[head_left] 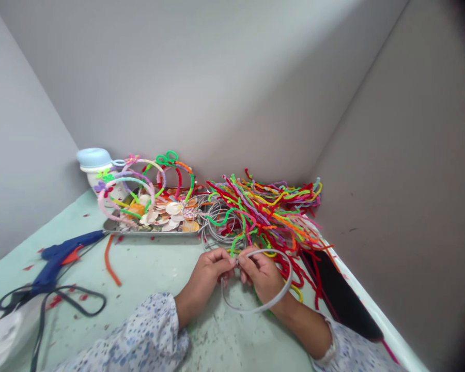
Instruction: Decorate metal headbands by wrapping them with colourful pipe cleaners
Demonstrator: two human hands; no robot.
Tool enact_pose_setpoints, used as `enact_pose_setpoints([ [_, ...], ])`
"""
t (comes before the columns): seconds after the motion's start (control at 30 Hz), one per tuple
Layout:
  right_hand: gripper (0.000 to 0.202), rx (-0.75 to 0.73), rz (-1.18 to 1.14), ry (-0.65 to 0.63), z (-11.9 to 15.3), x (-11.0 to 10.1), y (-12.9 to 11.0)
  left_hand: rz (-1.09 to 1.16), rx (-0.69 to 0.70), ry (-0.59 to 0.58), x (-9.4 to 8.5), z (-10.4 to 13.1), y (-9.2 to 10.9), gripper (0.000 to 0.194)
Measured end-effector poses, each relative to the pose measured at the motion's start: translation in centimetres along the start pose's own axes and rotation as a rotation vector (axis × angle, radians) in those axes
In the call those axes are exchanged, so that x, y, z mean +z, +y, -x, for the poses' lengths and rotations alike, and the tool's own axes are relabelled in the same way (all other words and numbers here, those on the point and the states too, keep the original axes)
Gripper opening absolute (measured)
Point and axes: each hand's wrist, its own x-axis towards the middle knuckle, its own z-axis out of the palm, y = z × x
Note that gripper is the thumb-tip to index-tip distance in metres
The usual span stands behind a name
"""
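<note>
A thin grey headband [289, 281] curves out from my right hand [261, 271], which pinches it close to one end. My left hand [209, 274] meets the right fingertip to fingertip, thumb and forefinger closed on a green pipe cleaner [233, 250]. The headband's other end passes by the lower fingers of my left hand; whether they touch it is hard to tell. Some green also shows below my right wrist. The fingers hide the exact spot where pipe cleaner and headband meet.
Colourful pipe cleaners [271, 206] lie heaped beyond my hands, beside bare headbands [220, 222]. A metal tray [158, 234] holds shells and decorated headbands [126, 181]. Leftward are a blue glue gun [62, 258], its cord, an orange pipe cleaner [110, 261] and a lidded container [96, 168]. A dark flat object [341, 289] lies right.
</note>
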Motion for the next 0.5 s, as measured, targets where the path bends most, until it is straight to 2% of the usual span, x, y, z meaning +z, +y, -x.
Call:
enact_pose_setpoints([
  [0.3,0.026,-0.009,0.005,0.013,0.17,0.04,-0.27,-0.061,0.042,-0.016,-0.08,0.14,-0.22,0.026],
  [0.5,0.029,-0.008,0.004,-0.031,0.19,0.06,-0.34,-0.059,-0.011,-0.007,-0.19,-0.01,-0.14,0.026],
])
